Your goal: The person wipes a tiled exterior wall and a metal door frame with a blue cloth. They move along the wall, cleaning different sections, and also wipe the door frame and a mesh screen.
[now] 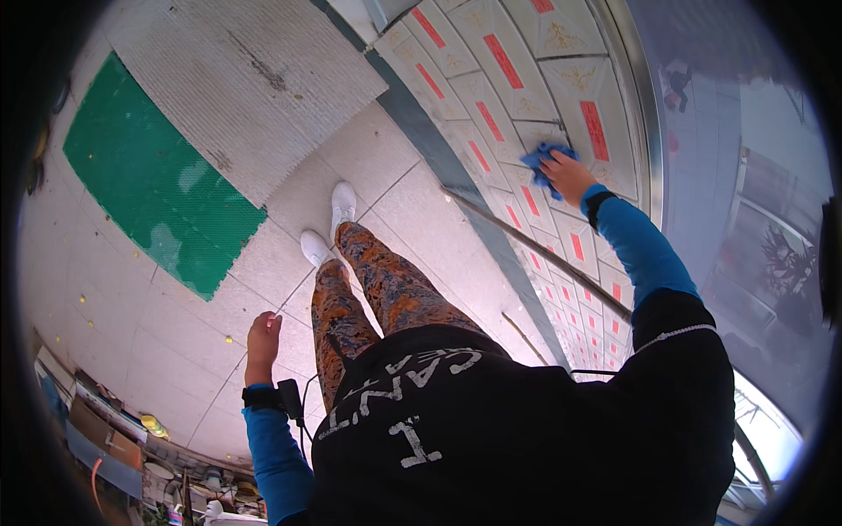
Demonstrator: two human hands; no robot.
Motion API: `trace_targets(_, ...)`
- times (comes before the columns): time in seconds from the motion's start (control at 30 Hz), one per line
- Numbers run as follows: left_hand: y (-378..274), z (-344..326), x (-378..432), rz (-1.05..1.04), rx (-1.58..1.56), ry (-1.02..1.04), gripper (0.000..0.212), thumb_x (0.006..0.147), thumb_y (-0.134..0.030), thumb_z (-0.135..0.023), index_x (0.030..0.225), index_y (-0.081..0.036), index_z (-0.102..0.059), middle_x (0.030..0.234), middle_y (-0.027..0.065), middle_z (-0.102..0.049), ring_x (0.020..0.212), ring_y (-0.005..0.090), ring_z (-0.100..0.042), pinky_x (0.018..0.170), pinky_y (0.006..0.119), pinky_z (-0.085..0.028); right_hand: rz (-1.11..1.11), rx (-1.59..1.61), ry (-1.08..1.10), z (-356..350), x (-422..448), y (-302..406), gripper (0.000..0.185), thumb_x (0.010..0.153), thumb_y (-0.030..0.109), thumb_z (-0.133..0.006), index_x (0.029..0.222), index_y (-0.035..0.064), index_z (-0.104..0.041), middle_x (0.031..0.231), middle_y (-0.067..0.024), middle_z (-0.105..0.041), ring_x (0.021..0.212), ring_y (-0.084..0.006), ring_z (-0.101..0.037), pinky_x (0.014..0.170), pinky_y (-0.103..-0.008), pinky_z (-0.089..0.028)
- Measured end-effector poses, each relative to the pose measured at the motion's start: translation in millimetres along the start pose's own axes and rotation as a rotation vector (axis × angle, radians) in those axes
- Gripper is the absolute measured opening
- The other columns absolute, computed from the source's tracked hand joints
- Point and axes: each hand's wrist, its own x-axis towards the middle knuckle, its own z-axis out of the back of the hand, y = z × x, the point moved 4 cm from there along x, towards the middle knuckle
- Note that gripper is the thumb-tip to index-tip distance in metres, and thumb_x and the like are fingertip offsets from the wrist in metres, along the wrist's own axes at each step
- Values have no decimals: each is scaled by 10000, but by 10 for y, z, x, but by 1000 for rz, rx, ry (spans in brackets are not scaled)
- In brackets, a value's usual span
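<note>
My right hand [567, 173] presses a crumpled blue cloth [543, 160] against a tiled wall [475, 77] with red and gold patterns, just below a metal window frame [648, 98]. At my left side hangs my left hand [264, 338], away from the wall, with its fingers partly curled; nothing shows in it. A long thin pole [539, 250] leans against the wall below my right arm.
A ribbed grey mat [263, 85] and a green mat [158, 177] lie on the paved floor [197, 368]. Assorted clutter and a yellow bottle [154, 425] are at lower left. A thin stick [524, 337] rests near the wall's dark base strip [421, 118]. Window glass [697, 164] rises at right.
</note>
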Motion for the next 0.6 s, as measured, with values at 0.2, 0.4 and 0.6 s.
trace_targets(0.2, 235, -7, -81, -8, 61, 40, 332, 898, -294, -621, 1055, -2, -629, 990, 203, -666, 916, 338, -652, 788, 411, -515, 243, 90, 321, -1101, -589, 918, 365, 881, 302, -549, 1219, 213, -653, 1391, 55, -520, 1356, -164, -357, 1177, -425, -117)
trace_targets(0.4, 285, -145, -200, 56, 157, 87, 290, 873, -286, -638, 1003, -26, -636, 950, 183, -658, 900, 355, -635, 769, 439, -505, -101, 609, 274, -1577, -471, 1265, 353, 914, 168, -444, 1212, 137, -632, 1362, -12, -537, 1313, -204, -415, 1129, -376, -271)
trace_targets(0.6, 346, -355, -185, 88, 64, -14, 232, 875, -250, -628, 958, -33, -630, 918, 185, -650, 873, 368, -627, 740, 443, -499, -177, -38, -154, -135, 545, 90, 387, 901, 182, -462, 1250, 92, -603, 1417, -37, -475, 1279, -235, -420, 1100, -443, -277)
